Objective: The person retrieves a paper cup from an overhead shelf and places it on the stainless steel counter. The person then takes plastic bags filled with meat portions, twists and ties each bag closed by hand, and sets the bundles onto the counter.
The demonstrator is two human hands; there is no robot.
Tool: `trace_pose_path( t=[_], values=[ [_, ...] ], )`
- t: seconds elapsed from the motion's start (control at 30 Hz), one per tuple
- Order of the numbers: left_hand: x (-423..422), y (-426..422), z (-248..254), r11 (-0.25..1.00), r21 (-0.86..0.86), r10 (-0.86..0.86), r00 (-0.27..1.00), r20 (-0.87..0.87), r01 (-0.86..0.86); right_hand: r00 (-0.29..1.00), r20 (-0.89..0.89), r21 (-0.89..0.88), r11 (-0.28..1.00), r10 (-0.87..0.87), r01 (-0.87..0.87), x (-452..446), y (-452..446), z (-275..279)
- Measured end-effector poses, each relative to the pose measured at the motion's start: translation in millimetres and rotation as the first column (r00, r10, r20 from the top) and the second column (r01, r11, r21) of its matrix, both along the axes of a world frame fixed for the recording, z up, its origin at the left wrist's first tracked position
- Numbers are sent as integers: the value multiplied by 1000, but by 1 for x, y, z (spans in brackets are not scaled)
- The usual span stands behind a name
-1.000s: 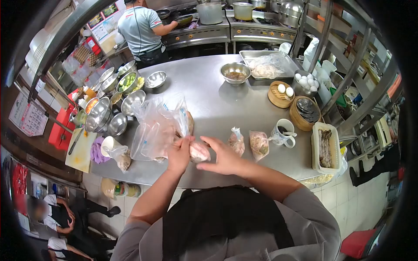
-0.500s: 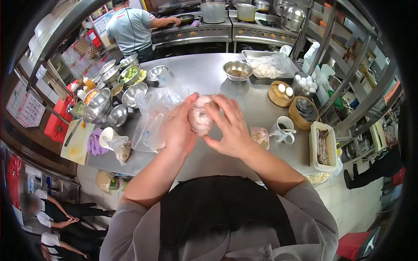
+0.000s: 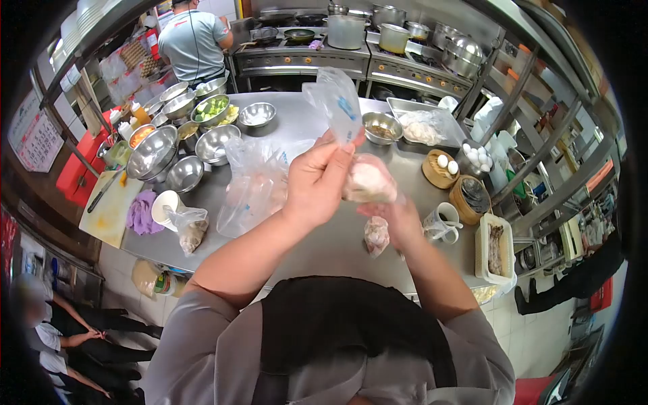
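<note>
My left hand (image 3: 317,177) is closed around the neck of a clear plastic bag, whose loose top (image 3: 341,101) with blue print stands up above the fist. The filled part, a pale pink lump of meat (image 3: 369,179), hangs to the right of that hand. My right hand (image 3: 391,217) is below and right of the lump, smeared by motion, its fingers unclear. Just left of it a small bag of meat (image 3: 376,236) lies on the steel table (image 3: 317,253). Larger clear bags with pink meat (image 3: 253,196) lie left of my left hand.
Metal bowls (image 3: 184,174), a cutting board (image 3: 106,219) with a knife and a purple cloth (image 3: 144,213) are at the left. A mug (image 3: 442,221), bamboo steamers (image 3: 470,199) and a shrimp tub (image 3: 495,250) stand right. A person (image 3: 192,44) is beyond the table.
The bagged lump moved up and right, and its loose top now stands raised in my left hand. My right hand dropped lower and right. The person beyond the table turned from the pan.
</note>
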State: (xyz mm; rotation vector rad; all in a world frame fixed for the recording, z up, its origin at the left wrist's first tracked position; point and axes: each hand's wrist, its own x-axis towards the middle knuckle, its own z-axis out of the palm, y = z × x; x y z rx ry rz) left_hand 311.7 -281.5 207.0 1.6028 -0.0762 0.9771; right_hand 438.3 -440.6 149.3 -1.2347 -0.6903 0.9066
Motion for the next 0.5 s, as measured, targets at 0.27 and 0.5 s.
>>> trace_pose_path(
  t=[0.27, 0.5],
  values=[
    [-10, -14, -38, 852, -509, -215, 968, -130, 121, 987, 80, 310, 944, -140, 109, -42, 12, -41],
    [-38, 29, -33, 933, 351, 61, 931, -360, 74, 887, 4, -373, 824, 462, -427, -49, -12, -43]
  ],
)
